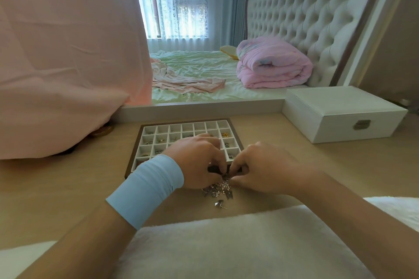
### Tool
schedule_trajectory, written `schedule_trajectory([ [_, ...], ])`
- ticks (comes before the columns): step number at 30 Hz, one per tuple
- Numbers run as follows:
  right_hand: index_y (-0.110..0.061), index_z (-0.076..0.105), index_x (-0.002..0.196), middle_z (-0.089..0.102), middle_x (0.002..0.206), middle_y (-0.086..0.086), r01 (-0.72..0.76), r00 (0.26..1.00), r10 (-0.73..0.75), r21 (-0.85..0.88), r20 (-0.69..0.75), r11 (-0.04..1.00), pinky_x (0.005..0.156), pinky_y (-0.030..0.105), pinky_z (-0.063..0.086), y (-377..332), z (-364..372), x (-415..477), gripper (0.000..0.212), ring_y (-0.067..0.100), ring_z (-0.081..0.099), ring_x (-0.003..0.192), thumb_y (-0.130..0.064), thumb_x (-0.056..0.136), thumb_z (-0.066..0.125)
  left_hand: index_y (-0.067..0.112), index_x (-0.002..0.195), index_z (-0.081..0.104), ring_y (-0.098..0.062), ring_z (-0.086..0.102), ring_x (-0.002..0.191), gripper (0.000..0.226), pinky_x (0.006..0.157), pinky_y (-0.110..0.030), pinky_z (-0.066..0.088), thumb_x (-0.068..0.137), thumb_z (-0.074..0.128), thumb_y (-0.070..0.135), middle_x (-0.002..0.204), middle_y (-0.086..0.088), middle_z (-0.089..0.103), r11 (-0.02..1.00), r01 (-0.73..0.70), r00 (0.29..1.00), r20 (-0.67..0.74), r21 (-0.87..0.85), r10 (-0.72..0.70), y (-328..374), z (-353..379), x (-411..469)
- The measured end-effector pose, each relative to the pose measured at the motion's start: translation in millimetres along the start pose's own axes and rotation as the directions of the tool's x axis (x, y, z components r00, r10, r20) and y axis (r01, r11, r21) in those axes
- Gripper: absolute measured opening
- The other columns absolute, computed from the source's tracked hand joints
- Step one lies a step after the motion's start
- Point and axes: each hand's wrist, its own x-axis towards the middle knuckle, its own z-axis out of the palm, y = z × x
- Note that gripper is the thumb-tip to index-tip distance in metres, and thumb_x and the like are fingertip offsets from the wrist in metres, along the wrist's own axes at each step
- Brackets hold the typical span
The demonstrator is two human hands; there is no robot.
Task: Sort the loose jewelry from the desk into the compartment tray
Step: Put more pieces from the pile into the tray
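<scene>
A pile of loose jewelry (218, 189), small silver and pearly pieces, lies on the wooden desk just in front of the compartment tray (145, 130). The tray is white inside with a brown frame, and several of its cells hold small pieces. My left hand (199, 162), with a light blue wristband, hovers over the tray's near edge with fingers curled down into the pile. My right hand (263, 169) meets it from the right, its fingertips pinching at small pieces of the pile. What exactly each hand holds is hidden by the fingers. One separate earring (220, 204) lies nearer to me.
A white closed box with a metal clasp (340, 115) stands on the desk at the right. Pink cloth (63, 63) drapes over something at the left, covering a round item at its base. A white fluffy cloth (226, 247) covers the desk's near edge. A mirror behind reflects a bed.
</scene>
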Motion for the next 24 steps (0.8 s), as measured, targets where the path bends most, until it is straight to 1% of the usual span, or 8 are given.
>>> schedule_trajectory([
  [4,-0.046,0.075,0.110,0.050,0.072,-0.027,-0.006,1.000,0.006,0.024,0.005,1.000,0.067,0.023,0.039,-5.4,2.4,1.1,0.020,0.000,0.046,0.073,-0.049,0.091,0.067,0.046,0.099,0.071,0.002,0.033,0.095,0.015,0.080,-0.021,0.037,0.085,0.066,0.046,0.097,0.020,0.049,1.000,-0.013,1.000,0.014,0.006,0.013,-0.6,-0.3,0.3],
  [8,-0.043,0.076,0.109,0.048,0.072,-0.027,-0.022,1.000,0.022,0.027,0.011,0.999,0.080,0.028,0.051,-8.3,1.9,0.1,0.019,-0.003,0.043,0.070,-0.047,0.092,0.067,0.045,0.095,0.073,0.001,0.034,0.094,0.013,0.082,-0.023,0.042,0.084,0.068,0.048,0.096,0.021,0.047,1.000,-0.008,1.000,0.021,-0.019,0.008,-1.2,-0.2,0.1],
  [10,-0.042,0.076,0.109,0.047,0.073,-0.027,-0.017,1.000,0.017,0.008,0.015,1.000,0.082,0.030,0.053,-10.0,1.7,0.3,0.019,0.000,0.044,0.071,-0.046,0.093,0.066,0.046,0.096,0.072,0.001,0.034,0.094,0.014,0.079,-0.022,0.040,0.083,0.067,0.050,0.094,0.021,0.046,1.000,-0.002,1.000,0.017,-0.023,0.002,-1.7,1.1,0.5],
  [14,-0.036,0.078,0.104,0.051,0.072,-0.023,-0.009,1.000,0.009,0.015,0.006,1.000,0.076,0.028,0.052,-10.5,3.5,-0.1,0.018,0.002,0.050,0.077,-0.043,0.093,0.065,0.045,0.095,0.072,0.001,0.035,0.096,0.016,0.074,-0.019,0.033,0.083,0.066,0.054,0.094,0.020,0.047,1.000,0.008,1.000,-0.011,-0.007,-0.008,-0.4,5.1,2.2],
  [16,-0.033,0.078,0.098,0.052,0.068,-0.021,-0.015,1.000,0.015,0.033,-0.007,0.999,0.071,0.026,0.050,-9.2,4.6,-0.4,0.015,0.000,0.049,0.072,-0.042,0.091,0.067,0.044,0.094,0.073,0.001,0.036,0.097,0.015,0.075,-0.020,0.035,0.084,0.065,0.052,0.096,0.019,0.050,1.000,-0.001,1.000,-0.031,-0.011,0.000,-0.1,7.4,3.5],
  [18,-0.033,0.077,0.093,0.053,0.067,-0.022,-0.017,1.000,0.017,0.059,-0.012,0.998,0.072,0.027,0.052,-8.3,4.9,-0.5,0.012,-0.002,0.049,0.071,-0.040,0.090,0.069,0.043,0.093,0.073,0.001,0.037,0.097,0.012,0.078,-0.022,0.040,0.085,0.065,0.049,0.097,0.019,0.051,1.000,-0.006,0.999,-0.039,-0.031,0.004,-1.6,8.7,4.3],
  [21,-0.033,0.077,0.089,0.055,0.068,-0.024,-0.020,1.000,0.021,0.091,-0.010,0.996,0.074,0.028,0.053,-7.5,5.0,0.1,0.010,-0.003,0.050,0.071,-0.040,0.088,0.071,0.039,0.089,0.072,-0.001,0.044,0.096,0.011,0.082,-0.026,0.045,0.085,0.065,0.047,0.097,0.018,0.054,0.994,0.021,0.999,-0.032,-0.105,-0.024,-5.7,8.1,3.9],
  [24,-0.032,0.077,0.085,0.057,0.061,-0.028,-0.016,1.000,0.015,0.130,0.009,0.991,0.064,0.020,0.044,-4.8,4.5,0.9,0.009,-0.009,0.051,0.065,-0.040,0.087,0.073,0.034,0.085,0.070,-0.003,0.052,0.087,0.011,0.082,-0.030,0.050,0.085,0.066,0.043,0.091,0.018,0.057,0.969,0.037,0.998,-0.045,-0.243,-0.049,-8.6,3.2,3.7],
])
